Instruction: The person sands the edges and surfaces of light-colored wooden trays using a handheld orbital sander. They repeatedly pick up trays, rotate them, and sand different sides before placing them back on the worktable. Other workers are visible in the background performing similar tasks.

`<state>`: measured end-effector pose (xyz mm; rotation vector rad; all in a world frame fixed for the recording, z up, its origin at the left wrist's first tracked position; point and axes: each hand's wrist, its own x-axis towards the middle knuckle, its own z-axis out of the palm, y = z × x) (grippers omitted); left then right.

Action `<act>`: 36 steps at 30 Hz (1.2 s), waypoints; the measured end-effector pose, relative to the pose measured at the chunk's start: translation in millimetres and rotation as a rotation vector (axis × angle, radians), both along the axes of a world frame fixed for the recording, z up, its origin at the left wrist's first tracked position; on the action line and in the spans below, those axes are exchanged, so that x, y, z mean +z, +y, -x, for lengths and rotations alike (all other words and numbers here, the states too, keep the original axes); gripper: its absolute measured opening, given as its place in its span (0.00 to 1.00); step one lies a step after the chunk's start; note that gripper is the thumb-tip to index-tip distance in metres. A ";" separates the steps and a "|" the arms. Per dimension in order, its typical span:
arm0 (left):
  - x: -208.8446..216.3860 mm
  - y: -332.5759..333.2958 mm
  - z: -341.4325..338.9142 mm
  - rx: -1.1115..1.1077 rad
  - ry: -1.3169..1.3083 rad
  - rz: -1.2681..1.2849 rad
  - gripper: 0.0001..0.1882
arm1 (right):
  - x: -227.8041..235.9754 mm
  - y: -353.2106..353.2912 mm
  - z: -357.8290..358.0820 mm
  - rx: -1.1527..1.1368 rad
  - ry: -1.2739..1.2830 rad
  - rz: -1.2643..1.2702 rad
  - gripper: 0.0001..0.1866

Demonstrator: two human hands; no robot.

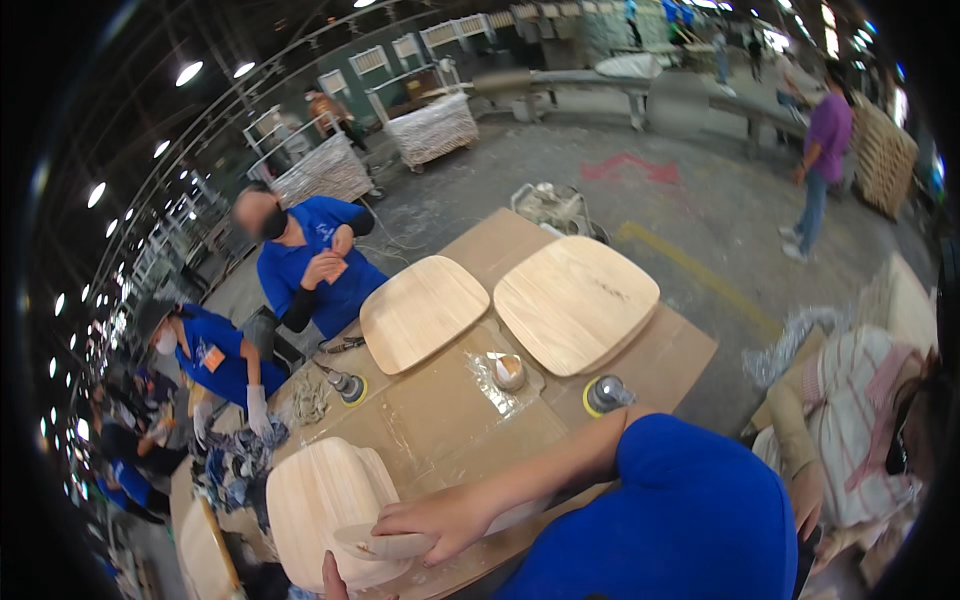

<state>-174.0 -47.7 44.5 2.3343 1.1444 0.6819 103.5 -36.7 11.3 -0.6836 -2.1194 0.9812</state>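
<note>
My right hand (440, 525) reaches in from the right, its fingers closed round a pale, thin, curved wooden panel (362, 543) seen nearly edge-on. Part of the panel is hidden behind my hand and wrist. At the lower edge of the view, my left hand (335, 582) shows only partly, with a finger stretched up apart from the panel; the rest is cut off. Just beyond both hands lies a small stack of rounded wooden seat panels (318, 500) on the table.
Two more seat-panel piles, left (425, 312) and right (577, 305), lie across the cardboard-covered table (470, 430). Between them stand a cup (508, 373) on plastic and sanders, one left (347, 388), one right (604, 396). Rags (235, 455) and co-workers (315, 255) are at the left; another person (850, 430) sits right.
</note>
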 end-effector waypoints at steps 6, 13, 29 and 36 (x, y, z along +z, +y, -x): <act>-8.0 30.7 -20.1 0.009 -0.018 0.018 0.52 | -7.7 -6.2 6.9 0.022 0.069 -0.005 0.40; -25.4 53.1 -28.1 -0.087 -0.093 0.048 0.38 | -6.5 -14.2 -0.1 0.043 0.077 -0.029 0.39; -58.8 66.0 -25.4 -0.116 -0.382 0.056 0.27 | 0.9 -11.4 -7.5 0.111 0.063 0.069 0.38; -87.8 66.5 -45.1 0.056 -0.572 -0.124 0.37 | 4.2 -8.8 -19.8 0.151 0.076 0.128 0.39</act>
